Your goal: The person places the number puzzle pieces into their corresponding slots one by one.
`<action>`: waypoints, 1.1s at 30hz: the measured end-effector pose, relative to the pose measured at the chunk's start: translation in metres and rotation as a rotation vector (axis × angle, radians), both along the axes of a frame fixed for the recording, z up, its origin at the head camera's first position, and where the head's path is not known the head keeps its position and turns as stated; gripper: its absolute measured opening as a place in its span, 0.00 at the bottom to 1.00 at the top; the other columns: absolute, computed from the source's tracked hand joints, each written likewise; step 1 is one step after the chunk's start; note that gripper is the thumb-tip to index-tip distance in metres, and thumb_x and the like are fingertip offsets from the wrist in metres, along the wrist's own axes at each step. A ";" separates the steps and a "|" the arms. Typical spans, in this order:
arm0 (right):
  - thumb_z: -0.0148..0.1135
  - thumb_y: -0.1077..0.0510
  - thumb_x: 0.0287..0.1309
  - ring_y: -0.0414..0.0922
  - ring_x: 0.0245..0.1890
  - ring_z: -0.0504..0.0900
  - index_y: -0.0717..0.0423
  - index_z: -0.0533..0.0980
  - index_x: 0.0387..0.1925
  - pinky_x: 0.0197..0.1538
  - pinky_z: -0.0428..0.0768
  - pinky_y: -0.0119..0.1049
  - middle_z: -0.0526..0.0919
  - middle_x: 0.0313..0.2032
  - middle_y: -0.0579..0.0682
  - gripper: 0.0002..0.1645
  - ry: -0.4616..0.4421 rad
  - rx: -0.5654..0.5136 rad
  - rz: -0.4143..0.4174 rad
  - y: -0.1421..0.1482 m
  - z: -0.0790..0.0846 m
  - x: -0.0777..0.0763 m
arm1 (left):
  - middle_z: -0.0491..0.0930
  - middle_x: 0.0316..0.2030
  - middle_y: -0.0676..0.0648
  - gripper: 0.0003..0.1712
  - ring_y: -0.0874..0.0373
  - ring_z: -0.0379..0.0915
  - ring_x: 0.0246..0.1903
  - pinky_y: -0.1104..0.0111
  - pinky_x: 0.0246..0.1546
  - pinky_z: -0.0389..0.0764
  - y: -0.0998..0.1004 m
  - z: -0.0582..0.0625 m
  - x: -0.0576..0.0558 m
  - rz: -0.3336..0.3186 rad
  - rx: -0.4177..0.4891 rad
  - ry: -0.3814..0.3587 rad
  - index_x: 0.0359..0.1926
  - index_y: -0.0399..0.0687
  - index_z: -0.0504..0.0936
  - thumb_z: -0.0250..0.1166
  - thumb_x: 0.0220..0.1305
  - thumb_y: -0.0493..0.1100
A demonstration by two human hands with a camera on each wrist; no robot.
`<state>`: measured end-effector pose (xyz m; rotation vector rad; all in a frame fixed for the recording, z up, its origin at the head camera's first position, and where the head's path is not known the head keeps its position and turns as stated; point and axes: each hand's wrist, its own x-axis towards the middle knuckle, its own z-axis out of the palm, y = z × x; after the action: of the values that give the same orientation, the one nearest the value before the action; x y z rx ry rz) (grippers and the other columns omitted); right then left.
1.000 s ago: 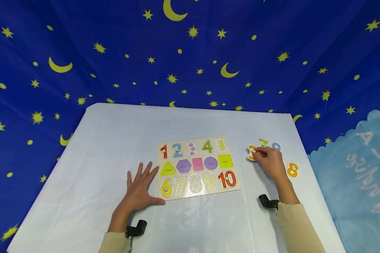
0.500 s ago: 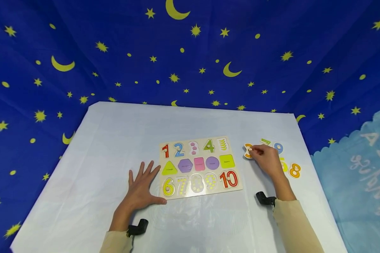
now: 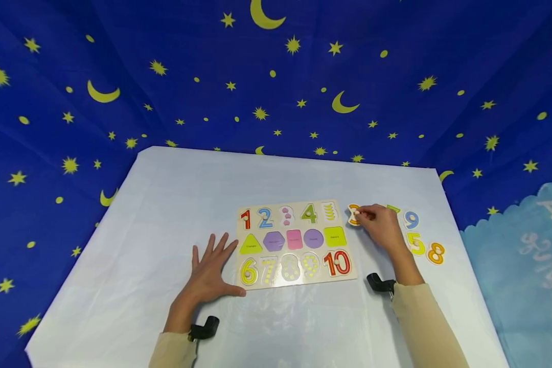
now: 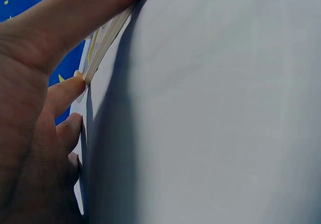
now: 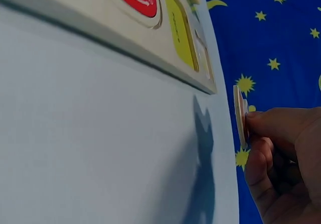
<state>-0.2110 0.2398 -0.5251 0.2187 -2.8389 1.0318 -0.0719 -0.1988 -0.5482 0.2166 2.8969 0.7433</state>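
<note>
A wooden number puzzle board (image 3: 319, 280) lies on the white table. The numbers 1, 2, 4, 6 and 10 sit in it; the 3, 5, 7, 8 and 9 recesses show printed pictures. With fingers spread, my left hand (image 3: 211, 273) rests at the board's left edge, its thumb at the near corner. Between thumb and fingers my right hand (image 3: 384, 227) pinches an orange number 3 piece (image 3: 352, 215), just right of the board's upper right corner. In the right wrist view the piece (image 5: 239, 116) is edge-on, raised off the table.
To the right lie loose number pieces: a blue 9 (image 3: 411, 220), a yellow 5 (image 3: 415, 244), an orange 8 (image 3: 436, 253) and a green 7 (image 3: 393, 208) partly behind my right hand. A blue star-patterned cloth (image 3: 276, 102) rises behind the table.
My right hand has carried the number 3 piece leftward, closer to the board, uncovering the yellow 5. The left hand stays at the board's edge. The head view has shifted slightly.
</note>
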 end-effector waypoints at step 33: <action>0.65 0.55 0.59 0.46 0.31 0.75 0.59 0.83 0.41 0.36 0.75 0.40 0.82 0.33 0.50 0.13 -0.071 -0.003 0.129 -0.049 -0.002 -0.014 | 0.43 0.75 0.48 0.75 0.46 0.24 0.73 0.39 0.63 0.24 -0.001 -0.004 -0.003 -0.002 -0.021 -0.014 0.74 0.61 0.55 0.77 0.20 0.73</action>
<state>-0.2251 0.1912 -0.5267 0.3772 -2.9201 1.0883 -0.0752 -0.1998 -0.5524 0.2115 2.8891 0.7108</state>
